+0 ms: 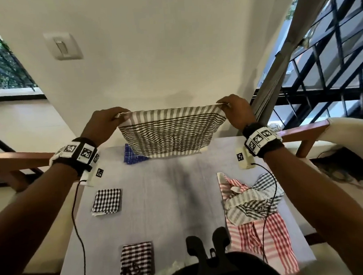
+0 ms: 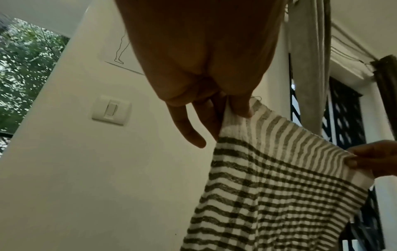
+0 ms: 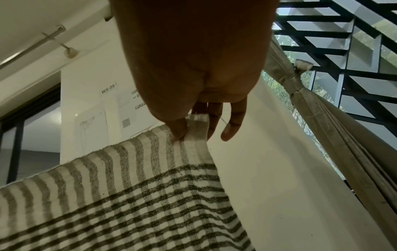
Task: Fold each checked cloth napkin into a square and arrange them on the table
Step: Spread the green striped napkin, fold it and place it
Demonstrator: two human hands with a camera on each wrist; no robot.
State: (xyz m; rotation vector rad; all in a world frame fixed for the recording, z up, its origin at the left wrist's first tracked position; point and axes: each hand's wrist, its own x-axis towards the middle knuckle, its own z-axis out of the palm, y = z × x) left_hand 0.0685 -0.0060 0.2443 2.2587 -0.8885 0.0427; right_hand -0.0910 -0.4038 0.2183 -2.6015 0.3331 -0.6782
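Both hands raised: left hand [image 1: 106,122] and right hand [image 1: 237,111] each pinch top corner of grey napkin [image 1: 172,133], stretched flat above far table [image 1: 168,192] edge, squaring it for folding.
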